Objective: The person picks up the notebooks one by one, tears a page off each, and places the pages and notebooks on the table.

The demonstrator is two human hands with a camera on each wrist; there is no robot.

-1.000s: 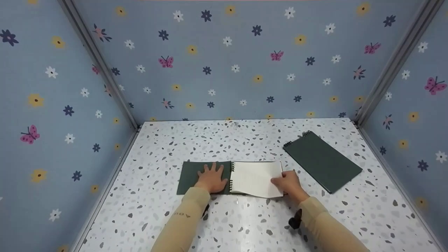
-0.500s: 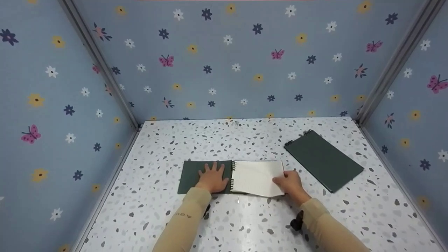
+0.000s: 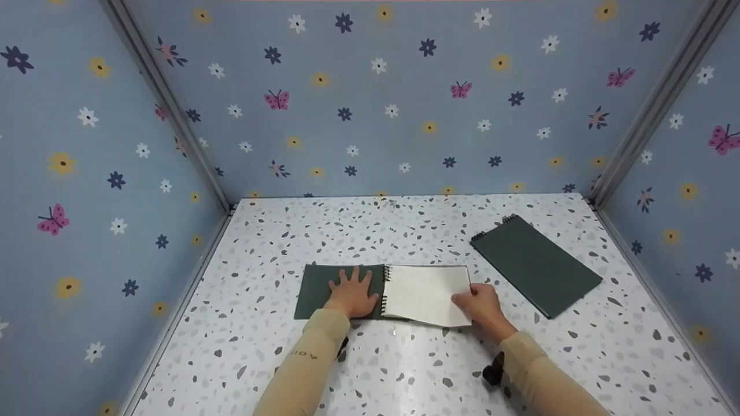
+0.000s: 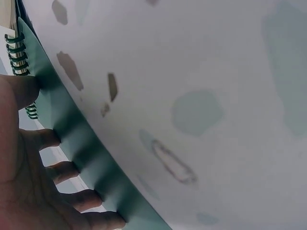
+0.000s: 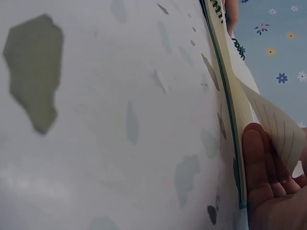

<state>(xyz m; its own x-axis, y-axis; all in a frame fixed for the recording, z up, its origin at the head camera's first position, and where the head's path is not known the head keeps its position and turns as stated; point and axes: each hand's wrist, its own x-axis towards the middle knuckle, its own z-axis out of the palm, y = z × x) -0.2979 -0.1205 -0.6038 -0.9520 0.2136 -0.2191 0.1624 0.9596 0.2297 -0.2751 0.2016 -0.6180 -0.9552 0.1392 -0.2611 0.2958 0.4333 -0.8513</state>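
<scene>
A spiral notebook lies open on the speckled table, its dark green cover (image 3: pixel 312 292) folded out to the left and a lined page (image 3: pixel 425 292) facing up on the right. My left hand (image 3: pixel 351 297) rests on the cover with its fingers spread; in the left wrist view its fingertips (image 4: pixel 91 199) press on the green board. At the notebook's right edge, my right hand (image 3: pixel 484 303) pinches a page. The right wrist view has that page (image 5: pixel 276 122) lifted and curling away from the stack, fingers (image 5: pixel 256 153) beneath it and the thumb mostly out of frame.
A second dark green spiral notebook (image 3: pixel 535 266) lies closed and slanted at the right, its coil towards the back. Blue flowered panels (image 3: pixel 376 104) stand behind and on both sides of the table (image 3: pixel 324 231), with grey metal posts (image 3: pixel 653 104) at the corners.
</scene>
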